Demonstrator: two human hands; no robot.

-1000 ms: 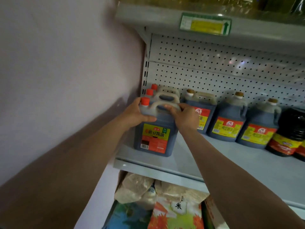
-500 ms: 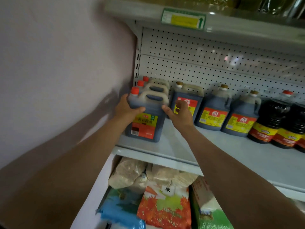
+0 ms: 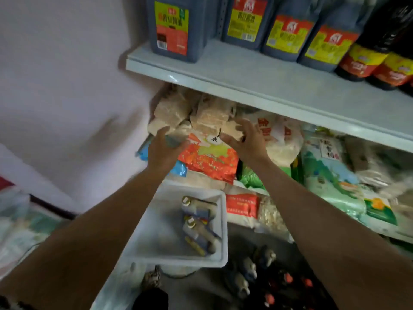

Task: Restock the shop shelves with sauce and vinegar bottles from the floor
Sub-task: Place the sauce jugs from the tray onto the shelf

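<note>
Both hands are held out in front of the shelf unit, below the edge of the upper shelf (image 3: 263, 86), and neither holds anything. The left hand (image 3: 164, 147) has its fingers relaxed and slightly apart. The right hand (image 3: 244, 139) faces it, palm turned inward, fingers loosely spread. The two hands are near each other but apart.

The large soy sauce jug (image 3: 176, 27) with the red and yellow label stands upright at the left end of the upper shelf, near the front edge. To its right, further back, stands a row of blue jugs (image 3: 288, 32) with yellow and red labels, followed by dark round bottles (image 3: 377, 48) at the far right.

Under the upper shelf lie stacked bags: pale grain bags (image 3: 192, 113), an orange printed bag (image 3: 210, 159) directly behind the hands, and green bags (image 3: 330, 175) to the right.

Below the forearms sits a white plastic tray (image 3: 161, 240) holding two bottles (image 3: 199, 224) lying on their sides. On the floor, right of the tray, stands a cluster of bottles (image 3: 263, 276), some with red caps; this area is dark and blurred, so the count cannot be told
</note>
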